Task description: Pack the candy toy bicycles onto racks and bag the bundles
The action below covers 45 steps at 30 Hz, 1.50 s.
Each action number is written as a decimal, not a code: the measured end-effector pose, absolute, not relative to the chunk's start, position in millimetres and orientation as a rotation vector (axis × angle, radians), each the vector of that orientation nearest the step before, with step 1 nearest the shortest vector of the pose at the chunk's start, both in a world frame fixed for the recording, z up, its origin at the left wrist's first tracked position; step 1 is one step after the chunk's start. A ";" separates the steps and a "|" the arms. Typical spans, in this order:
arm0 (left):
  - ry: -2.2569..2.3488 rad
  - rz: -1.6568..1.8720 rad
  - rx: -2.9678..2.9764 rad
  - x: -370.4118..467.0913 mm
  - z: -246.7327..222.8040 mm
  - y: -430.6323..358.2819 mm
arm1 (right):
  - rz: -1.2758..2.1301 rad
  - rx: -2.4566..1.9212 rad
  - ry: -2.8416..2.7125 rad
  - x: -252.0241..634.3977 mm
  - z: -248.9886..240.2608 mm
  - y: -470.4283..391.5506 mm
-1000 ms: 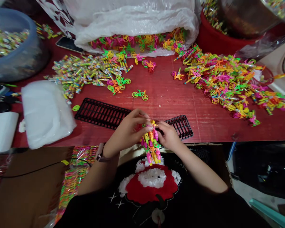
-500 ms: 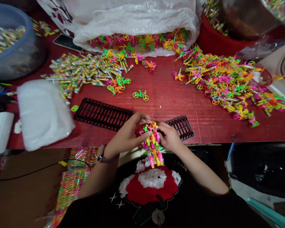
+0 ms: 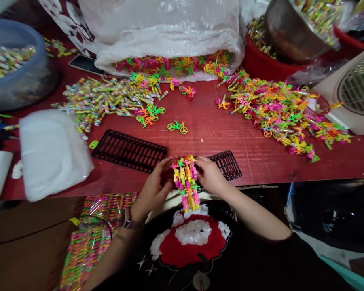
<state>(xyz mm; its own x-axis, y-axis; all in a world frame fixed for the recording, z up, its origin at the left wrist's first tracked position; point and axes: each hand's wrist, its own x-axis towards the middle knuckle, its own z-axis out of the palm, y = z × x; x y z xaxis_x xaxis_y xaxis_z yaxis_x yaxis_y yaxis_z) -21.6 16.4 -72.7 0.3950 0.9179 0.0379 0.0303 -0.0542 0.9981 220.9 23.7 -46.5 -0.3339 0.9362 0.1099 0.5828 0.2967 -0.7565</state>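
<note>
Between my hands, at the table's front edge, is a bundle of small plastic toy bicycles (image 3: 186,178) in pink, yellow, orange and green, lined up in rows. My left hand (image 3: 159,182) curls around its left side, thumb toward the bundle. My right hand (image 3: 210,173) grips the right side, its fingertips partly hidden behind the toys. A black plastic rack (image 3: 129,151) with slots lies left of my hands. Another black rack (image 3: 229,163) lies partly behind my right hand. Beyond them a single green and yellow toy bicycle (image 3: 177,127) lies on the red table (image 3: 212,121).
A heap of wrapped candy tubes (image 3: 106,97) lies at left, near a blue tub (image 3: 24,89). Bicycles with tubes form a pile (image 3: 276,109) at right. A white sack (image 3: 166,40) spills bicycles at the back. A stack of clear bags (image 3: 54,153) lies left; a fan (image 3: 354,93) stands right.
My left hand's fingers and thumb have drawn down and off the front of the bundle to its left side. The view has shifted slightly; the bundle stays between both hands.
</note>
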 end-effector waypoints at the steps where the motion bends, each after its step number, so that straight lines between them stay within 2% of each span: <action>1: 0.930 0.907 1.516 -20.7 -75.8 16.0 | 0.879 -1.325 -2.083 221.8 -39.3 30.4; 4: 0.997 0.919 1.798 -14.9 -85.0 18.4 | 0.877 -1.403 -2.209 238.4 -11.7 69.0; 8: 1.104 0.981 2.008 -8.6 -95.4 22.9 | 0.445 -1.801 -1.923 288.0 12.7 151.9; 12: 1.154 1.016 2.034 -6.3 -92.2 22.9 | 0.068 -2.384 -1.693 328.1 -2.2 207.5; 17: 1.237 1.032 1.952 -3.8 -80.3 22.3 | -0.061 -2.382 -1.684 345.0 -32.7 190.9; 20: 1.313 1.066 1.909 -1.0 -77.3 25.1 | -0.015 -2.336 -1.646 354.6 -36.1 153.9; 27: 1.364 1.072 1.899 8.4 -79.0 33.6 | 0.452 -2.285 -1.566 369.4 -31.8 49.2; 33: 1.429 1.063 1.862 13.1 -82.1 42.0 | 0.159 -2.119 -1.732 374.4 -36.9 27.2; 36: 1.430 1.055 1.844 15.6 -79.9 44.5 | 0.140 -2.015 -1.578 365.5 -39.1 22.7; 38: 1.441 1.060 1.871 16.9 -78.5 44.8 | 0.335 -1.825 -1.433 344.5 -41.2 14.5; 41: 1.453 1.071 1.932 17.9 -76.8 44.7 | 0.813 -1.429 -1.412 294.8 -47.3 -0.2; 45: 1.456 1.103 1.980 18.2 -75.3 44.5 | 0.935 -1.155 -1.665 241.1 -59.4 -7.0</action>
<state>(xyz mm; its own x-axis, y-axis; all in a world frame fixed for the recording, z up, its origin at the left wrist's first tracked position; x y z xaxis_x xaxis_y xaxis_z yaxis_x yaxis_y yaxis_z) 18.2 44.5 -75.3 0.1256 0.9326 0.3383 0.5781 -0.3459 0.7390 241.1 -7.0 -59.4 -0.1819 0.9539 0.2388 0.2923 0.2843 -0.9131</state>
